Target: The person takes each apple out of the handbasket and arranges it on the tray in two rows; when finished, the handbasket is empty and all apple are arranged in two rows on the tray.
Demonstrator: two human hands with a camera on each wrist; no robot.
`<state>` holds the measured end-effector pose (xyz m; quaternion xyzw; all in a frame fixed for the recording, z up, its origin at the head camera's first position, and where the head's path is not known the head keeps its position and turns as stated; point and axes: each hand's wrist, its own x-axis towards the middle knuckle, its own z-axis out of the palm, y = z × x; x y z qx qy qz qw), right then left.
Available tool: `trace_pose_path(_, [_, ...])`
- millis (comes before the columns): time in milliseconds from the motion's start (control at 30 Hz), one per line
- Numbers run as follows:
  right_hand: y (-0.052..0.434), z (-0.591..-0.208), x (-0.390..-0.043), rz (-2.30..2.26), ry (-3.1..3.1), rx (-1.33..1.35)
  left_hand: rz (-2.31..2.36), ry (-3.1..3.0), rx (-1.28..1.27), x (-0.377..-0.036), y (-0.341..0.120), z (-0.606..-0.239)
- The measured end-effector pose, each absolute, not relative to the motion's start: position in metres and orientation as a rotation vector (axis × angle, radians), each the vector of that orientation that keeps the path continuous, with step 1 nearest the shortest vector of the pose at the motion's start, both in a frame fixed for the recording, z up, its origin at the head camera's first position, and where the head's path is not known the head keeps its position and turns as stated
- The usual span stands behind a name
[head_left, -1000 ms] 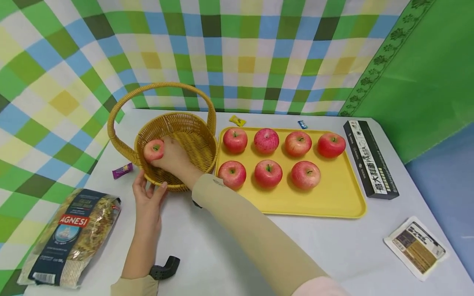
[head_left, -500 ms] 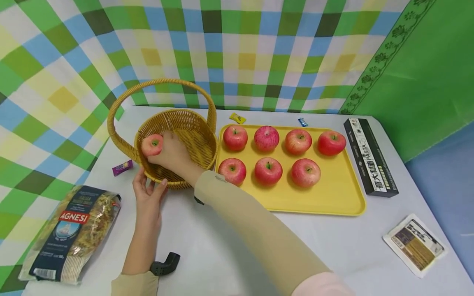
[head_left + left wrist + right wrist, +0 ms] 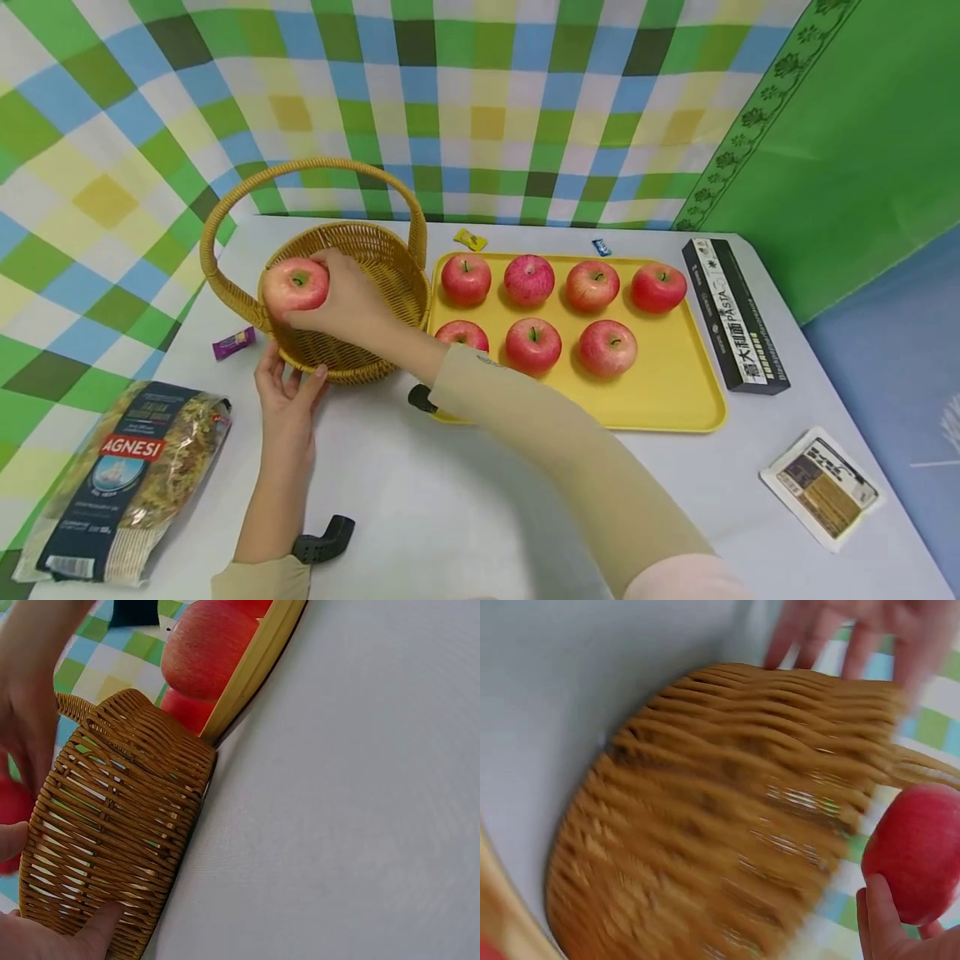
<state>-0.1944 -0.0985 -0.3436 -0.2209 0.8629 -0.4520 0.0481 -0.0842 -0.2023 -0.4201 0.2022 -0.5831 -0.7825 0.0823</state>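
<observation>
Right hand point(image 3: 352, 304) grips a red apple point(image 3: 295, 286) at the far-left rim of the wicker basket point(image 3: 375, 275), above the rim, not inside. Left hand point(image 3: 283, 400), fingers relaxed, steadies the basket's near wall on the bench point(image 3: 450, 500). Step judged: carrying apple between basket and yellow tray point(image 3: 675, 400). Next move needs clearance under the handle.

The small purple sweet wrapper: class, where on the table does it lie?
In the head view, the purple wrapper lies on the table's left side, just left of the wicker basket, beyond the pasta bag.
</observation>
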Motion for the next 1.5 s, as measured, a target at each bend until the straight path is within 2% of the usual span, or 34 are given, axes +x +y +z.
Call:
trace_pose_path(333, [0.017,-0.296,-0.157,-1.455,2.492,-0.867,-2.342,-1.749,0.597,-0.083,-0.199,-0.423])
trace_pose_path(567, [0.106,-0.289,-0.129,-1.535,2.589,-0.790,-2.320,-1.752,0.570,-0.081,-0.202,-0.422])
trace_pose_path(700, [0.155,-0.291,-0.114,-1.594,2.698,-0.612,-2.327,-1.747,0.570,-0.080,-0.202,-0.421])
trace_pose_path(900, [0.228,-0.303,-0.102,-1.615,2.891,-0.274,-2.334,-1.720,0.597,-0.080,-0.201,-0.420])
trace_pose_path(1100, [0.288,-0.334,-0.106,-1.309,3.013,0.113,-2.350,-1.686,0.581,-0.080,-0.202,-0.419])
trace_pose_path(1333, [0.325,-0.378,-0.108,-1.100,2.901,0.222,-2.361,-1.664,0.555,-0.080,-0.203,-0.421])
trace_pose_path(1500, [0.334,-0.394,-0.108,-1.052,2.869,0.228,-2.368,-1.664,0.540,-0.079,-0.202,-0.422])
